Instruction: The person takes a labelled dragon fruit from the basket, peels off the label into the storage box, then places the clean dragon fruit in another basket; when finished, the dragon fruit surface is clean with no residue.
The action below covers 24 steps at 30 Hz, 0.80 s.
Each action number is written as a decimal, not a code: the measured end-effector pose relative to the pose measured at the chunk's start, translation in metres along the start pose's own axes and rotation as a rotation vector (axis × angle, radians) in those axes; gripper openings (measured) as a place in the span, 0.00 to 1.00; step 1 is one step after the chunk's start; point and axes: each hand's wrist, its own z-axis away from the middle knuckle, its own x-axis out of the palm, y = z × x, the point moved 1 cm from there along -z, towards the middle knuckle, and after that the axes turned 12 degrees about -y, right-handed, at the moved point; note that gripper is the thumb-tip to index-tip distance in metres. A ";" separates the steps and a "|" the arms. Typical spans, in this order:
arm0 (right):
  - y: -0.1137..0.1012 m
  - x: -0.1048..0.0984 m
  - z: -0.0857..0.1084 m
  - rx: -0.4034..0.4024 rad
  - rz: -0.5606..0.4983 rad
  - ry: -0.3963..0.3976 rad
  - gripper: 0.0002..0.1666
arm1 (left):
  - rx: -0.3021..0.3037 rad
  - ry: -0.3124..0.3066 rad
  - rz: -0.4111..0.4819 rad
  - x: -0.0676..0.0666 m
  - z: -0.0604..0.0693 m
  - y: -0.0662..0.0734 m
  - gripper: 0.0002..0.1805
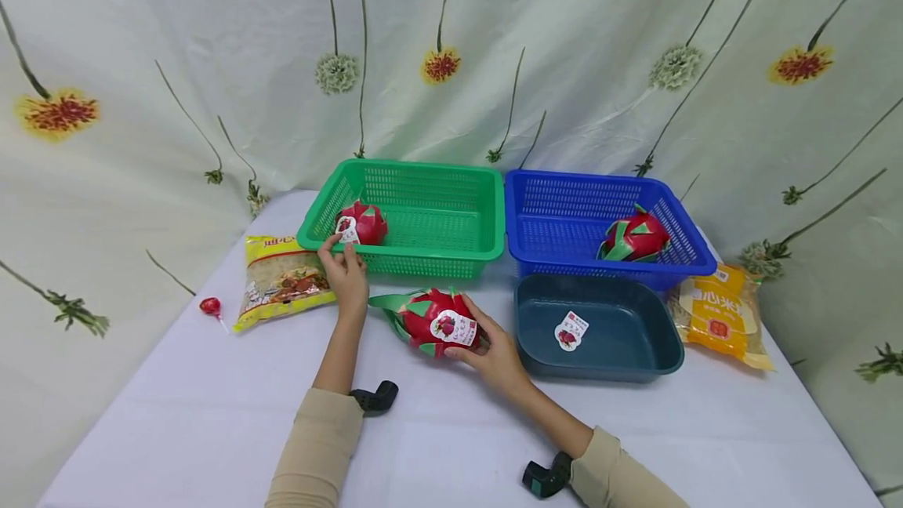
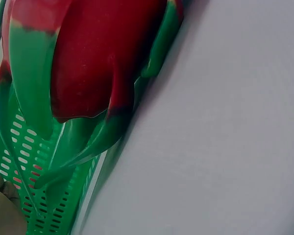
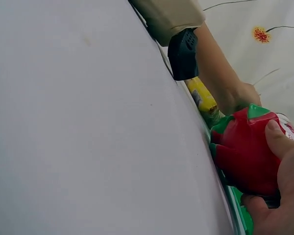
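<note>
My right hand grips a red dragon fruit with green scales and a white sticker, in front of the green basket. Thumb and fingers lie round its right end; the fruit fills the upper left of the left wrist view. At the basket's front left rim is my left hand, its fingertips beside the sticker on a second dragon fruit inside. Whether those fingers pinch the sticker or only touch it is unclear. A third dragon fruit lies in the blue basket.
A dark blue-grey tub with a loose-looking sticker stands before the blue basket. A yellow food packet and a red lollipop lie left. An orange and clear packet lies right. Patterned cloth hangs behind the table.
</note>
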 end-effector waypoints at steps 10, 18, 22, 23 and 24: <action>-0.018 -0.002 0.002 -0.042 -0.230 0.040 0.42 | -0.015 -0.010 0.016 0.004 0.000 0.000 0.20; -0.015 0.000 -0.001 -0.040 -0.249 0.003 0.42 | -0.039 0.042 -0.003 -0.011 -0.003 -0.005 0.20; -0.015 0.000 -0.001 -0.039 -0.274 -0.006 0.42 | 0.085 0.059 -0.272 -0.019 0.000 0.003 0.18; -0.016 0.000 -0.001 -0.041 -0.281 -0.010 0.42 | 0.136 0.034 -0.330 -0.020 0.002 0.008 0.16; -0.016 0.000 -0.001 -0.044 -0.287 -0.016 0.42 | 0.189 -0.016 -0.379 -0.020 0.003 0.014 0.15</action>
